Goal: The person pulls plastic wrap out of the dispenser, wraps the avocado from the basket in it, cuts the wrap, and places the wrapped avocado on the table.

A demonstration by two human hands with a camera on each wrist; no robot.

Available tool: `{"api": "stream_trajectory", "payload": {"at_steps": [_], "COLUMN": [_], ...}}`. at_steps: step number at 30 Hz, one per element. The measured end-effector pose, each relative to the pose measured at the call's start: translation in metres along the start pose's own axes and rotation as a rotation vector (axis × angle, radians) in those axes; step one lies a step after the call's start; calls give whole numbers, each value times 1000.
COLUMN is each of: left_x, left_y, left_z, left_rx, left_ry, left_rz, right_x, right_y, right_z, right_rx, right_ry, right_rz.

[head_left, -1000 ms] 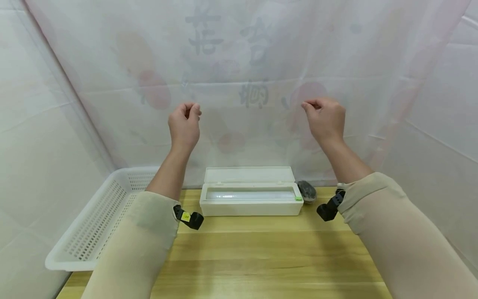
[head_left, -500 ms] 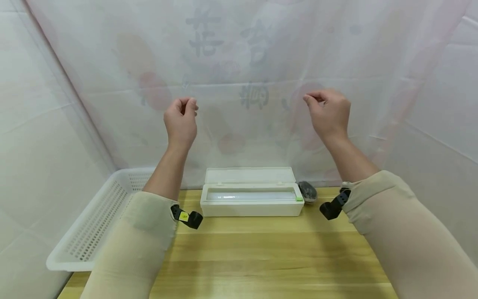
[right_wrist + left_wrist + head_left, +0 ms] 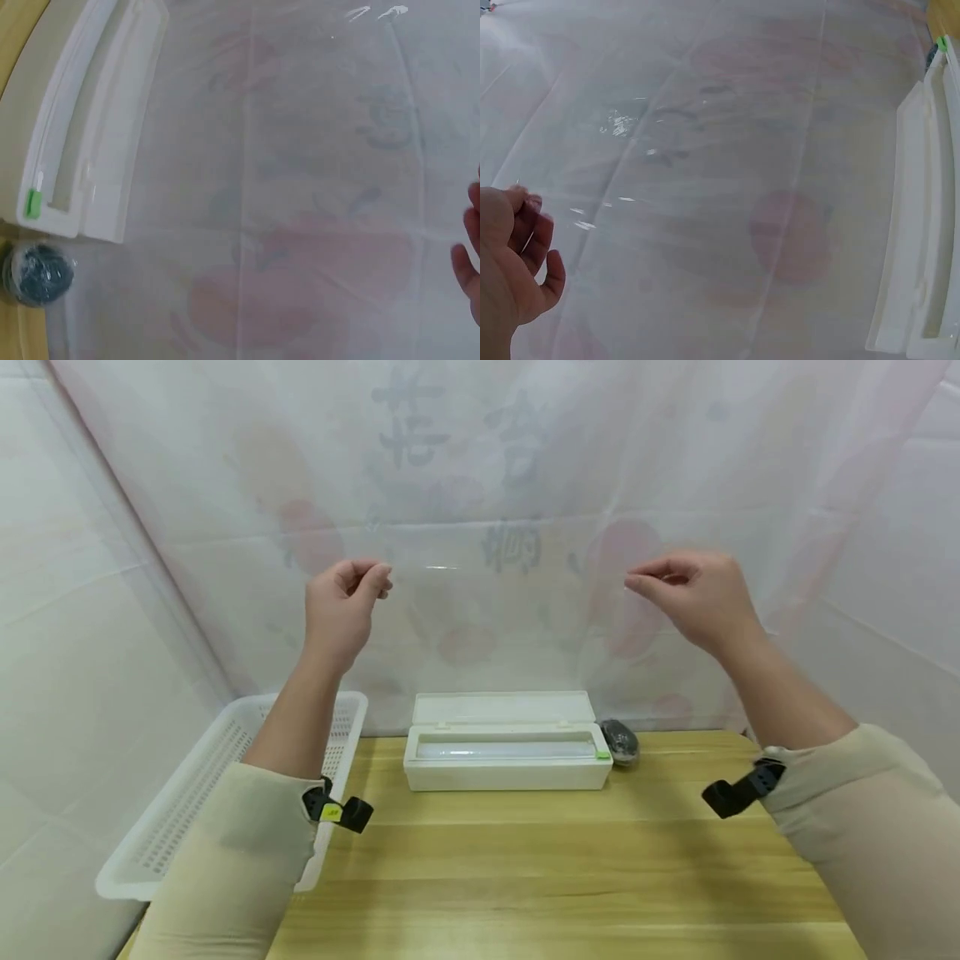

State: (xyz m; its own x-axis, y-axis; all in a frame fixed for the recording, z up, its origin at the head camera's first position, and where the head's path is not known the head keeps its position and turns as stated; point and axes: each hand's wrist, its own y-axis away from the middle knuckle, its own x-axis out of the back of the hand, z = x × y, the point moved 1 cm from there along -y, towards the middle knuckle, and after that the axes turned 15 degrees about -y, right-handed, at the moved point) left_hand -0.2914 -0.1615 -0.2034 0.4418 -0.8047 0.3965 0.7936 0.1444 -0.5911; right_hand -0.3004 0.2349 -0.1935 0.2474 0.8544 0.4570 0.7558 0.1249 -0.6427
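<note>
A sheet of clear cling film (image 3: 442, 567) spans the space between the raised hands, visible mainly by its glints. My left hand (image 3: 337, 614) pinches one side of it between thumb and fingers. On the opposite side my right hand (image 3: 705, 602) pinches it the same way, thumb against forefinger. Both hands are high above the table, before the curtain. Below and between them sits a white cling film dispenser (image 3: 510, 778), lid (image 3: 502, 707) raised, with a film roll (image 3: 510, 750) inside and a green slider (image 3: 602, 755) at its right end.
A white perforated basket (image 3: 112, 881) stands at the left, partly behind the left arm. Right of the dispenser lies a dark rounded object wrapped in clear plastic (image 3: 620, 743). A patterned curtain (image 3: 465, 643) closes off the back of the wooden table (image 3: 525, 860).
The hands have moved apart, the left hand leftward and the right hand rightward. A bright glint now shows on the film between them. The dispenser and basket have stayed put.
</note>
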Motion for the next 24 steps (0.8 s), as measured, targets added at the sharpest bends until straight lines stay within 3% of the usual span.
{"api": "stream_trajectory", "payload": {"at_steps": [5, 10, 13, 16, 19, 22, 24], "left_x": [14, 27, 33, 35, 37, 37, 35], "left_y": [15, 40, 59, 82, 108, 134, 152], "left_z": [2, 3, 0, -7, -16, -26, -32], "left_rx": [-54, -53, -22, -11, -34, -73, -106], "left_ry": [30, 155, 215, 207, 184, 191, 204], "left_rz": [-87, -233, -347, -478, -617, -780, -898], "right_x": [18, 30, 29, 20, 9, -3, -12], "right_y": [22, 48, 66, 85, 107, 131, 149], "right_z": [-1, 0, 4, 13, 24, 34, 38], "right_rx": [-76, -62, -41, -21, 12, 15, -39], "right_ry": [-108, -294, -401, -551, -695, -803, -851], "right_rz": [-171, -325, -497, -717, -907, -1040, -1110]}}
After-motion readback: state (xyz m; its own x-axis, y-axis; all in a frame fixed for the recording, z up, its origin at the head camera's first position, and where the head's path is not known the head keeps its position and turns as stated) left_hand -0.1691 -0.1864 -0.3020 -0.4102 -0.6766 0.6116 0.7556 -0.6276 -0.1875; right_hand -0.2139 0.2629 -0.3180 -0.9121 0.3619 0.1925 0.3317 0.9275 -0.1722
